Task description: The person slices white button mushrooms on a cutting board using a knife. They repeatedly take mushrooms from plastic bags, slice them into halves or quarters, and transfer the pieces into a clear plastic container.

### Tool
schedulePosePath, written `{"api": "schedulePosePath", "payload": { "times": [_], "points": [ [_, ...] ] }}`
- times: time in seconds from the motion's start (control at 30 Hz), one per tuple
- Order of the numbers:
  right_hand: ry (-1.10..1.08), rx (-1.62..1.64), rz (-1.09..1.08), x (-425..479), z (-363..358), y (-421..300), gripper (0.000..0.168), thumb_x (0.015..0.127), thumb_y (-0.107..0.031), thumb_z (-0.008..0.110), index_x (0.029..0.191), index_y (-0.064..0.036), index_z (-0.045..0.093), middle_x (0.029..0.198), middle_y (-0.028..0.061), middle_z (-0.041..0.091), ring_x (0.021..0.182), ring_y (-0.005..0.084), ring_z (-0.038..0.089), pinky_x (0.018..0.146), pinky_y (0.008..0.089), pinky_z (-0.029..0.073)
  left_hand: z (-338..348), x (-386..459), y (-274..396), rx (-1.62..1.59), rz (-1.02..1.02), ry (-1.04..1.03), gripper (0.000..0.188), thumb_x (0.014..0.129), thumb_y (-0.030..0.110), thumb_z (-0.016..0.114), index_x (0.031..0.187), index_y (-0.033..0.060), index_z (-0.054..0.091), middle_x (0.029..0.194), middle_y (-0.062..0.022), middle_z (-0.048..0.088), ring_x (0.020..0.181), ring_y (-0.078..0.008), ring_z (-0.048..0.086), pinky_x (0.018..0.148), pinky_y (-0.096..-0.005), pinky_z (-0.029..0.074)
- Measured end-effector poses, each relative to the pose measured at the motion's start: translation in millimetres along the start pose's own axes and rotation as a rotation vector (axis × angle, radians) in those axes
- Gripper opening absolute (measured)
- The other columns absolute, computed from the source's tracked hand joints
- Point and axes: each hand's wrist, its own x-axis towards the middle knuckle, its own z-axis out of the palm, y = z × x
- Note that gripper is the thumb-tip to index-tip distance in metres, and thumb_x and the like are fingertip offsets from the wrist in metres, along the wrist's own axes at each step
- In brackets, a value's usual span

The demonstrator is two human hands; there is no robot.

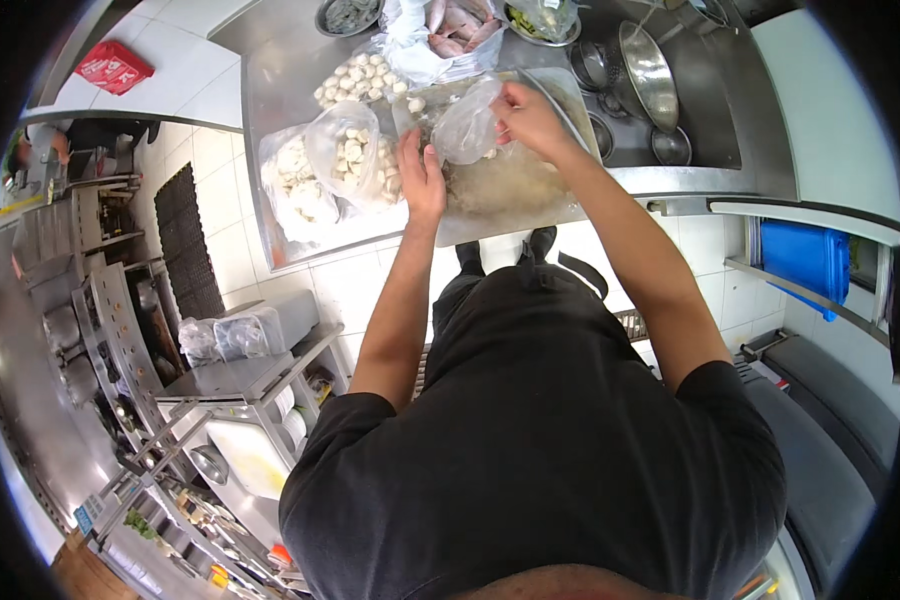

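A clear plastic bag (465, 126) hangs from the pinched fingers of my right hand (531, 124), above a stained cutting board (506, 193). My left hand (423, 180) is at the board's left edge with its fingers extended, holding nothing. Beside it lie cut pale pieces, seemingly mushrooms, in an open plastic bag (354, 154). Another filled bag (298, 176) lies farther left. Whole white button mushrooms (356, 77) are heaped behind these bags, and a single mushroom (416, 104) sits on the board. The blade of a knife cannot be made out.
Behind the board are a plastic bag of pinkish whole fish (461, 30), a metal bowl of grey food (349, 15) and a bowl of green vegetables (529, 26). At right, a sink (709, 112) holds a colander (649, 75) and metal bowls. A red packet (114, 67) lies upper left.
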Motion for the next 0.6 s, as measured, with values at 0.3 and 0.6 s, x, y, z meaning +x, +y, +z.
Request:
{"api": "schedulePosePath", "payload": {
  "times": [0.3,0.6],
  "points": [
    [0.56,0.536,-0.285,9.2,-88.9,-48.5,0.013,0.104,-0.016,0.067,0.102,-0.008,0.056,0.083,0.003,0.06,0.073,0.015,0.062,0.065,0.039,0.063,7.8,10.7,-16.7,0.182,0.064,-0.032,0.061,0.098,0.022,0.068,0.151,0.0,0.047,0.156,-0.0302,0.042,0.145,-0.0498,0.041,0.12,-0.0542,0.036],
    [0.884,-0.07,-0.505,176.1,-210.2,-35.0,0.029,0.097,-0.026,0.075,0.108,-0.002,0.063,0.087,0.0078,0.068,0.076,0.0193,0.066,0.069,0.0394,0.061,65.3,20.9,13.5,0.185,0.003,-0.043,0.067,0.096,0.027,0.071,0.153,0.0007,0.046,0.161,-0.0313,0.037,0.147,-0.0509,0.038,0.121,-0.0552,0.037]
  ]
}}
